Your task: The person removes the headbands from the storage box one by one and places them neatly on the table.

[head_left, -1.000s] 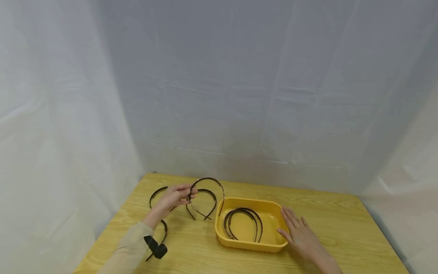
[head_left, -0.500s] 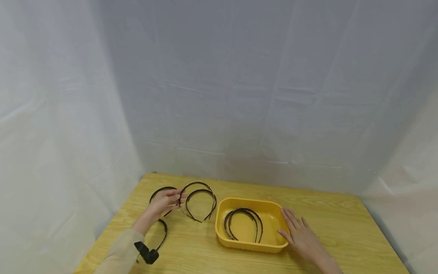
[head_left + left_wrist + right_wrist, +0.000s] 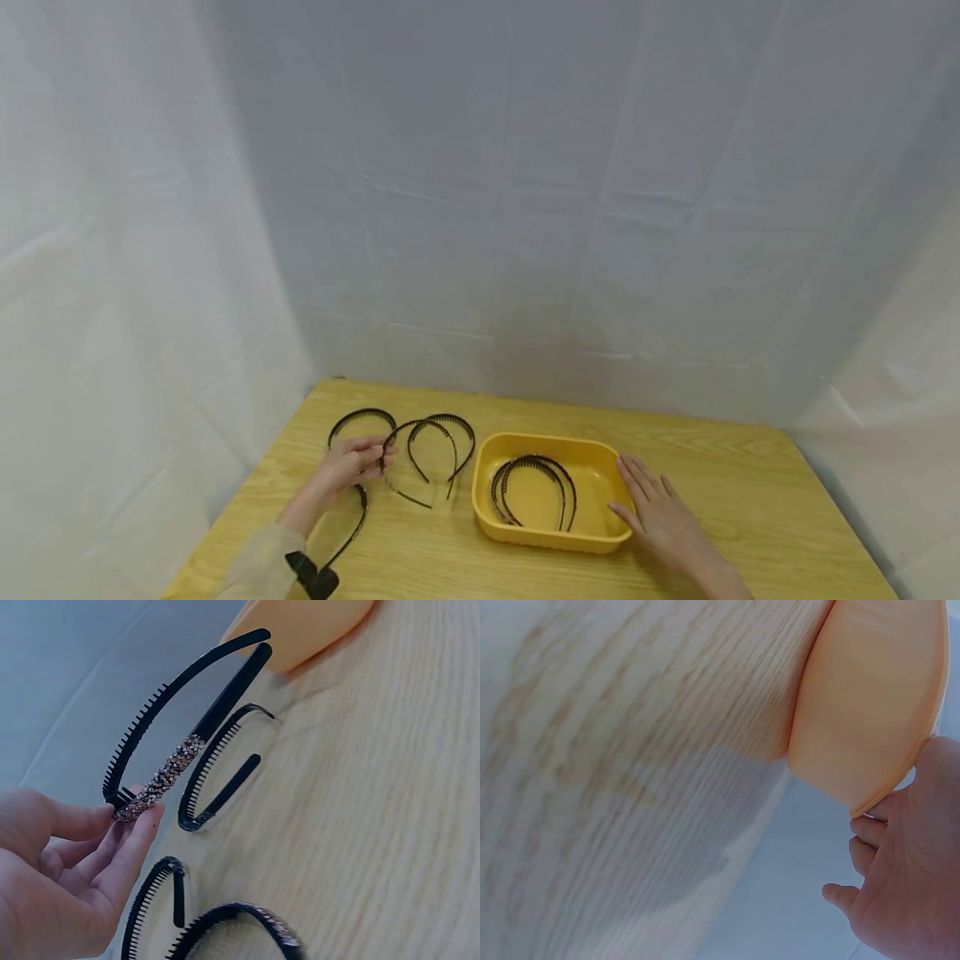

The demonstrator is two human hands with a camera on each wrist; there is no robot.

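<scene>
Rhinestone headband [image 3: 161, 778], pinched at one end by left hand [image 3: 351, 463] fingertips above the table [image 3: 420, 550], may slip or snag neighbouring toothed headbands [image 3: 442, 442]; right hand [image 3: 660, 517], fingers flat, steadies yellow tray [image 3: 551, 542].

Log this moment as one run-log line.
left hand: pinches rhinestone headband above table | right hand: rests flat against yellow tray | in tray: two black headbands

Left hand [image 3: 347, 467] fingers [image 3: 139, 838] pinched together, right hand [image 3: 663, 517] flat, fingers spread
</scene>
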